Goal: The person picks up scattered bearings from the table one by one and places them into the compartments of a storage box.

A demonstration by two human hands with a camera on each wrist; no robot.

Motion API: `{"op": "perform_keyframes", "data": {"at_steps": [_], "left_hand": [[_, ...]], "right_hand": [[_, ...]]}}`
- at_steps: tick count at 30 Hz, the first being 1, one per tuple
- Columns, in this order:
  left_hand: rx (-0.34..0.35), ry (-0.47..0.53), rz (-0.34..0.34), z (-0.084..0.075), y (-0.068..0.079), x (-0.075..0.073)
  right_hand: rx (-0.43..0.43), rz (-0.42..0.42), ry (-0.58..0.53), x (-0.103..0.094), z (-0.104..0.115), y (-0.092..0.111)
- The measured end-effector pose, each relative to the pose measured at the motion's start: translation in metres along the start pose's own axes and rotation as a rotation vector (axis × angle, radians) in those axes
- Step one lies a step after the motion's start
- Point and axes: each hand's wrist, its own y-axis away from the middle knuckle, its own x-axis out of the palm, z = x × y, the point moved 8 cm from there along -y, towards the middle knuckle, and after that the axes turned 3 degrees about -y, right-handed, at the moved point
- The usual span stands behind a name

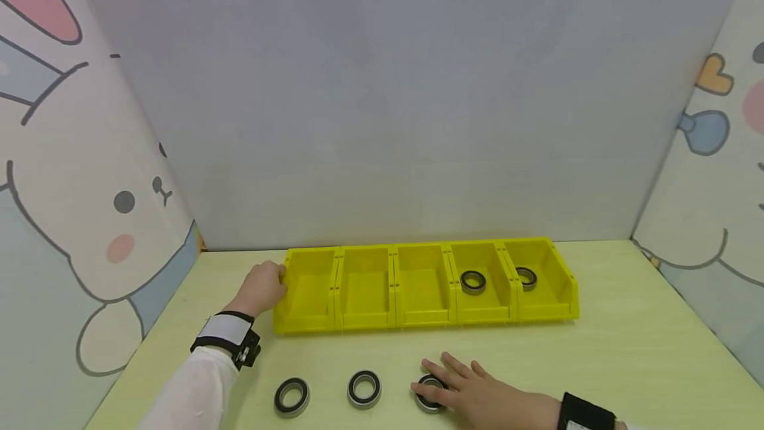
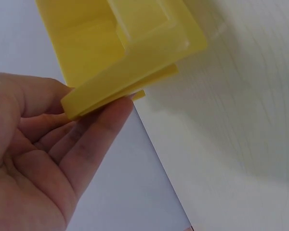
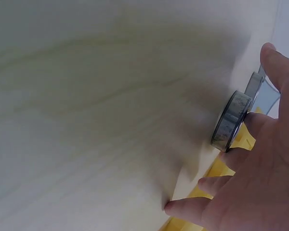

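My left hand [image 1: 260, 287] grips the left side wall of a row of yellow bins [image 1: 306, 324]; in the left wrist view its thumb and fingers pinch the bin's edge [image 2: 120, 72]. The right hand [image 1: 486, 398] is spread over a ball bearing [image 1: 431, 409] on the table, fingers fairly straight. In the right wrist view, fingertips meet the side of that bearing [image 3: 231, 122]. Two more bearings lie to its left, a middle one [image 1: 364, 403] and a leftmost one [image 1: 292, 410].
One bearing [image 1: 473, 288] sits in the fourth bin from the left, and another [image 1: 528, 283] in the rightmost bin, partly behind its divider. A grey panel [image 1: 388, 118] rises behind the bins. Cartoon-printed panels flank the pale table [image 1: 627, 350].
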Motion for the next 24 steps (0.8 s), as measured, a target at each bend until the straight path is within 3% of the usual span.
{"op": "perform_keyframes", "data": {"at_steps": [4,13,24], "left_hand": [[0.002,-0.007,-0.004,0.000,0.000,0.000],[-0.004,-0.009,0.000,-0.001,0.000,0.001],[-0.016,0.003,0.005,-0.002,0.001,0.000]], "right_hand": [[-0.045,-0.019,0.038,-0.002,0.004,-0.003],[-0.139,-0.160,0.146,-0.016,0.025,-0.015],[-0.202,-0.099,0.334,-0.025,0.035,-0.032]]}}
